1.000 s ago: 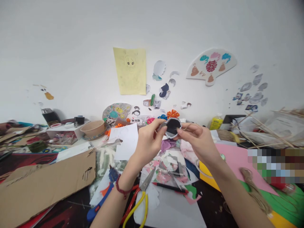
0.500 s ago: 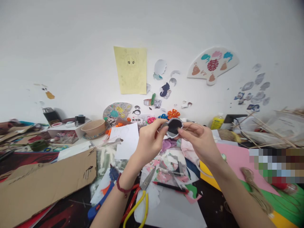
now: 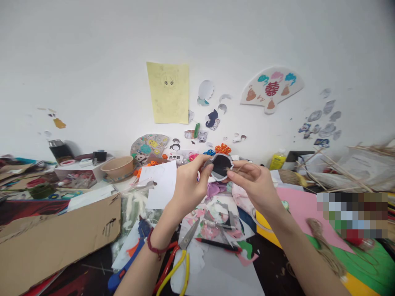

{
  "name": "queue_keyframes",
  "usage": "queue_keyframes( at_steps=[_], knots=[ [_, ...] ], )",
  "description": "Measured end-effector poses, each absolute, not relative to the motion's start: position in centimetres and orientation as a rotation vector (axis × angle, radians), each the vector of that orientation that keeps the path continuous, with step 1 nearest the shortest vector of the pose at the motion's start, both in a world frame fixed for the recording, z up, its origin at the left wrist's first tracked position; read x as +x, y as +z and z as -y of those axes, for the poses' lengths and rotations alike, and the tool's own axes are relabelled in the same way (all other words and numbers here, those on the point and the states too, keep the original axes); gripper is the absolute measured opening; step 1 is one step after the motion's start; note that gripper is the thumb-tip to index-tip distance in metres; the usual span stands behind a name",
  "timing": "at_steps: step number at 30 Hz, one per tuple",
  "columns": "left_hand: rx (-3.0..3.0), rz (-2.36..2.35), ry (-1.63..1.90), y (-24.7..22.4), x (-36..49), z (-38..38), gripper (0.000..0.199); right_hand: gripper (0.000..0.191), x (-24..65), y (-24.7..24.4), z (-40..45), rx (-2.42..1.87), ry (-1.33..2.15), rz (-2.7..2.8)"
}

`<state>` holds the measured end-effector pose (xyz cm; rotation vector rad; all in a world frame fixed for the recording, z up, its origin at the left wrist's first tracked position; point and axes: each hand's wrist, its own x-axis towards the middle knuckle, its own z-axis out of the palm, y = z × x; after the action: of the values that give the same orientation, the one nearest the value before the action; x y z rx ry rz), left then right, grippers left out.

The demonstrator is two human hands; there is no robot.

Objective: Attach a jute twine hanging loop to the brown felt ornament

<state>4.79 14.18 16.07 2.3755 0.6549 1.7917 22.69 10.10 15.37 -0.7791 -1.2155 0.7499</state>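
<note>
Between my two hands, raised above the cluttered table, is a small black cutout with a pale scalloped edge. My left hand pinches its left side between thumb and fingers. At its lower right edge, the thumb and fingers of my right hand are closed on it. Below lie scissors with red and yellow handles, their blades partly spread. Beside them rest a black and red pen and a heap of paper scraps.
Flattened cardboard covers the left side, near a blue glue gun. A beige bowl stands at the back. Pink paper and a twine bundle lie right, before thin sticks and a yellow bottle.
The whole scene has shifted slightly left in view. Both hands still hold the black cutout, which has turned a little and shows more of its dark face.
</note>
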Motion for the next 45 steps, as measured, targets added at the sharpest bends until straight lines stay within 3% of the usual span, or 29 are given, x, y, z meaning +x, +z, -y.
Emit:
queue_keyframes(
  at_steps=[23,30,39,45],
  knots=[
    [2.472,-0.72,1.754,15.92,4.8,-14.01,0.008,0.025,22.39,15.0,-10.43,-0.808,0.639,1.254],
    [2.463,-0.75,1.801,15.99,4.56,-14.35,0.009,0.038,22.39,15.16,-10.09,-0.837,0.704,1.248],
    [2.489,-0.765,1.739,15.9,4.79,-14.09,0.01,0.024,22.2,14.8,-10.6,-0.829,0.653,1.255],
    [2.445,-0.825,1.787,15.85,4.81,-14.34,0.009,0.039,22.68,15.64,-10.02,-0.863,0.836,1.259]
  ],
)
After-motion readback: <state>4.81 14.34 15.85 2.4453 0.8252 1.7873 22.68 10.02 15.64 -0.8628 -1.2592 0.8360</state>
